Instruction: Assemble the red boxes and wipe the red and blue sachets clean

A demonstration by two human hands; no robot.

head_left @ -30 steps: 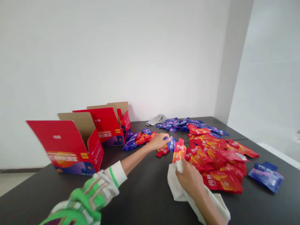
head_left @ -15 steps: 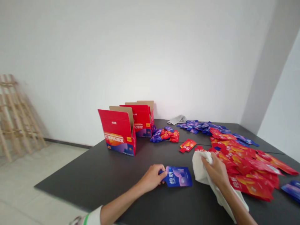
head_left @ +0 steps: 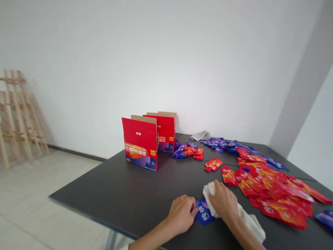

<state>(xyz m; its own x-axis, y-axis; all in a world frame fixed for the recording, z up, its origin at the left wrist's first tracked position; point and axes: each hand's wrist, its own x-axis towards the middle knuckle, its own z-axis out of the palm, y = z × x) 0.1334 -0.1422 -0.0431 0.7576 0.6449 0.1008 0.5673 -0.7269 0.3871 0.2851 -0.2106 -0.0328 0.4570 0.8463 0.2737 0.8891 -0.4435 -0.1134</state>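
Note:
My left hand (head_left: 180, 214) pinches the end of a blue foil sachet (head_left: 204, 212) lying on the dark table. My right hand (head_left: 223, 201) grips a white cloth (head_left: 249, 222) and presses a fold of it (head_left: 210, 194) against the sachet's far edge. The two hands nearly touch, and they hide part of the sachet. To the right spreads a large heap of red foil sachets (head_left: 270, 189), the nearest a short way from the cloth.
Two red cardboard cartons (head_left: 139, 144) (head_left: 161, 132) stand open at the back of the dark table (head_left: 104, 184), beside a small mixed pile of sachets (head_left: 187, 151). Blue sachets (head_left: 221, 144) and a grey cloth (head_left: 200, 135) lie behind. The table's left edge drops to a tiled floor.
The cloth in my right hand has moved left onto the blue sachet. My left hand stays on the sachet, which has turned. The view has shifted slightly right.

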